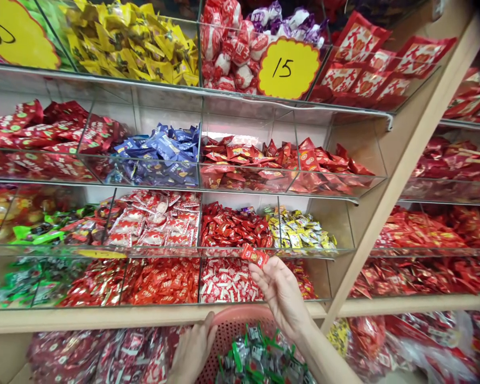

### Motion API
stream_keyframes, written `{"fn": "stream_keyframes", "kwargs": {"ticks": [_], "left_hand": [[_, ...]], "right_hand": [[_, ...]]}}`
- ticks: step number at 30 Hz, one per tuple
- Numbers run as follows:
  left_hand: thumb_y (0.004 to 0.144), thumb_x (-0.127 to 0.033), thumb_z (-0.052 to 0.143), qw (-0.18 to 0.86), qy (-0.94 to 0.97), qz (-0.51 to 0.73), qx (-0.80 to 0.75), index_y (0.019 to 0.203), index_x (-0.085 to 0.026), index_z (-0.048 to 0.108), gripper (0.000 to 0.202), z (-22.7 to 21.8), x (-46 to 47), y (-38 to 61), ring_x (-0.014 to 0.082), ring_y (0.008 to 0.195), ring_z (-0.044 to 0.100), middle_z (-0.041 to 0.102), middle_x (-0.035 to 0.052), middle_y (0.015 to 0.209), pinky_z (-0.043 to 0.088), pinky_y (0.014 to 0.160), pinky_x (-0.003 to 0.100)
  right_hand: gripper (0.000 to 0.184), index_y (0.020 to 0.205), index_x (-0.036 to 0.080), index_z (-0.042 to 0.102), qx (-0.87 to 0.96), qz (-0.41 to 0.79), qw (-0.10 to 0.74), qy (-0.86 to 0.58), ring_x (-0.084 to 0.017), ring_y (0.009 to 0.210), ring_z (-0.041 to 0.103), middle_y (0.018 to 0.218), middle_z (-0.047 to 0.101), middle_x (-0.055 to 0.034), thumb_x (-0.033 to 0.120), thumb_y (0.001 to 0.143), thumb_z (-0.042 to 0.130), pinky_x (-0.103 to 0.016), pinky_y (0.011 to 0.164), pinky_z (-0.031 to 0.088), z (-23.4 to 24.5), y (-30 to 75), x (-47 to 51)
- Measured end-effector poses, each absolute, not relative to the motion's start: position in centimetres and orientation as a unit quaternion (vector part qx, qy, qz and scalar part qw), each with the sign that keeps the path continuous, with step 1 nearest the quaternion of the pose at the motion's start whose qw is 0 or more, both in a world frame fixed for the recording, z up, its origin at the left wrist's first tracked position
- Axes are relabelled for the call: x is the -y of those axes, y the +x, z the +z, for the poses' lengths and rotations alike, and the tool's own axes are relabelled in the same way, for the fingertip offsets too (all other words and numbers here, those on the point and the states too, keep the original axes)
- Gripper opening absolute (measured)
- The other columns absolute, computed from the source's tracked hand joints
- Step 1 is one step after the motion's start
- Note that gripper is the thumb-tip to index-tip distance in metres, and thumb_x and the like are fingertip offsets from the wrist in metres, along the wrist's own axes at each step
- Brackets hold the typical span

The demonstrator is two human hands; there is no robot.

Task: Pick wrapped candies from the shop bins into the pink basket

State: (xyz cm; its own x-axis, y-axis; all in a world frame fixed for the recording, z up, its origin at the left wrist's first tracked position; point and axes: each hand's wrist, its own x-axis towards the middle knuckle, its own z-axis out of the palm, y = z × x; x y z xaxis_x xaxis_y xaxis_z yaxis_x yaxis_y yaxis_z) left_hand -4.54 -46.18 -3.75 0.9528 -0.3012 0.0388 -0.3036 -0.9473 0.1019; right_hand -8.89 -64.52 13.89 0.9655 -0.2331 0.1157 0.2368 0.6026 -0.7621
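My right hand pinches a small red wrapped candy between thumb and fingertips. It is raised before the lower shelves, over the far rim of a pink plastic basket. My left hand is closed on the left rim of that basket, its fingertips near the wooden shelf edge. Inside the basket lies a heap of green and clear wrapped candies. Just behind the held candy is a bin of red wrapped candies. Beneath that, a bin holds red-and-white candies.
Glass-fronted bins rise in tiers, with blue packets, yellow candies and small yellow-and-white ones. A yellow price tag reads 15. A slanted wooden divider stands at right. Bagged goods lie below the shelf ledge.
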Motion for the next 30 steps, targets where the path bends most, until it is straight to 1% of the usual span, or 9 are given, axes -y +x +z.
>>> {"fn": "stream_keyframes", "kwargs": {"ticks": [5, 8, 10, 13, 16, 19, 22, 25, 30], "left_hand": [[0.092, -0.036, 0.024, 0.069, 0.986, 0.003, 0.151, 0.134, -0.024, 0.04, 0.046, -3.7, 46.2, -4.3, 0.0236, 0.086, 0.065, 0.069, 0.0109, 0.094, 0.049, 0.074, 0.034], [0.092, -0.037, 0.024, 0.069, 0.986, 0.003, 0.154, 0.133, -0.024, 0.041, 0.046, -3.4, 46.2, -4.4, 0.0246, 0.085, 0.065, 0.069, 0.0105, 0.094, 0.049, 0.073, 0.035], [0.092, -0.036, 0.024, 0.067, 0.985, -0.003, 0.157, 0.133, -0.024, 0.041, 0.046, -3.0, 46.2, -4.5, 0.0251, 0.085, 0.065, 0.069, 0.0098, 0.093, 0.049, 0.073, 0.036], [0.092, -0.034, 0.024, 0.067, 0.985, -0.016, 0.157, 0.134, -0.026, 0.039, 0.045, -2.6, 46.2, -4.8, 0.025, 0.088, 0.065, 0.069, 0.0098, 0.095, 0.048, 0.075, 0.036], [0.092, -0.037, 0.022, 0.066, 0.986, -0.007, 0.153, 0.133, -0.026, 0.04, 0.046, -2.5, 46.3, -4.8, 0.0251, 0.086, 0.065, 0.069, 0.0105, 0.092, 0.048, 0.074, 0.035], [0.092, -0.039, 0.021, 0.061, 0.986, 0.006, 0.155, 0.133, -0.026, 0.041, 0.047, -2.7, 46.3, -4.8, 0.025, 0.085, 0.065, 0.07, 0.0108, 0.091, 0.048, 0.073, 0.035], [0.092, -0.041, 0.021, 0.063, 0.986, 0.003, 0.156, 0.134, -0.026, 0.04, 0.048, -2.7, 46.4, -4.8, 0.0251, 0.086, 0.065, 0.07, 0.0104, 0.092, 0.048, 0.074, 0.035], [0.092, -0.042, 0.021, 0.065, 0.986, -0.003, 0.154, 0.134, -0.026, 0.04, 0.048, -2.5, 46.4, -5.0, 0.0253, 0.085, 0.066, 0.07, 0.0104, 0.092, 0.048, 0.073, 0.035], [0.092, -0.042, 0.021, 0.07, 0.986, -0.005, 0.148, 0.134, -0.026, 0.04, 0.048, -2.2, 46.3, -5.2, 0.0243, 0.085, 0.066, 0.07, 0.011, 0.092, 0.047, 0.073, 0.034]], "right_hand": [[0.029, 0.068, 0.021, 0.051, -0.002, -0.124, 0.886, -0.446, -0.018, 0.084, 0.067, 0.067, 0.058, 0.0052, 0.031, 0.061, 0.077, -0.027, 0.076, 0.054, 13.3, -9.2, 64.7], [0.026, 0.07, 0.02, 0.051, -0.014, -0.065, 0.865, -0.497, -0.018, 0.076, 0.068, 0.064, 0.059, 0.0042, 0.032, 0.065, 0.073, -0.026, 0.066, 0.054, 11.4, -9.6, 64.5], [0.024, 0.07, 0.019, 0.05, -0.027, 0.0, 0.829, -0.558, -0.017, 0.066, 0.068, 0.06, 0.06, 0.0035, 0.032, 0.065, 0.07, -0.024, 0.057, 0.051, 8.7, -9.8, 64.2], [0.022, 0.067, 0.018, 0.048, -0.044, 0.073, 0.761, -0.643, -0.016, 0.05, 0.064, 0.05, 0.059, 0.0037, 0.031, 0.062, 0.065, -0.022, 0.047, 0.045, 3.3, -10.1, 63.5], [0.021, 0.061, 0.02, 0.045, -0.072, 0.094, 0.706, -0.698, -0.015, 0.043, 0.06, 0.043, 0.058, 0.0041, 0.032, 0.057, 0.061, -0.022, 0.041, 0.039, -2.0, -10.4, 62.9], [0.019, 0.057, 0.021, 0.043, -0.094, 0.141, 0.674, -0.719, -0.014, 0.039, 0.056, 0.04, 0.057, 0.0047, 0.031, 0.054, 0.059, -0.021, 0.037, 0.036, -5.4, -11.0, 62.0], [0.019, 0.055, 0.021, 0.042, -0.119, 0.195, 0.668, -0.708, -0.012, 0.037, 0.055, 0.04, 0.057, 0.0049, 0.03, 0.052, 0.057, -0.019, 0.036, 0.031, -7.1, -11.8, 60.8], [0.021, 0.06, 0.022, 0.038, -0.15, 0.215, 0.691, -0.674, -0.012, 0.038, 0.055, 0.042, 0.059, 0.0053, 0.03, 0.052, 0.056, -0.018, 0.037, 0.031, -7.9, -12.4, 59.5], [0.03, 0.059, 0.023, 0.033, -0.25, 0.154, 0.722, -0.626, -0.014, 0.041, 0.058, 0.046, 0.059, 0.0039, 0.035, 0.054, 0.06, -0.02, 0.038, 0.036, -9.6, -12.5, 57.8]]}}
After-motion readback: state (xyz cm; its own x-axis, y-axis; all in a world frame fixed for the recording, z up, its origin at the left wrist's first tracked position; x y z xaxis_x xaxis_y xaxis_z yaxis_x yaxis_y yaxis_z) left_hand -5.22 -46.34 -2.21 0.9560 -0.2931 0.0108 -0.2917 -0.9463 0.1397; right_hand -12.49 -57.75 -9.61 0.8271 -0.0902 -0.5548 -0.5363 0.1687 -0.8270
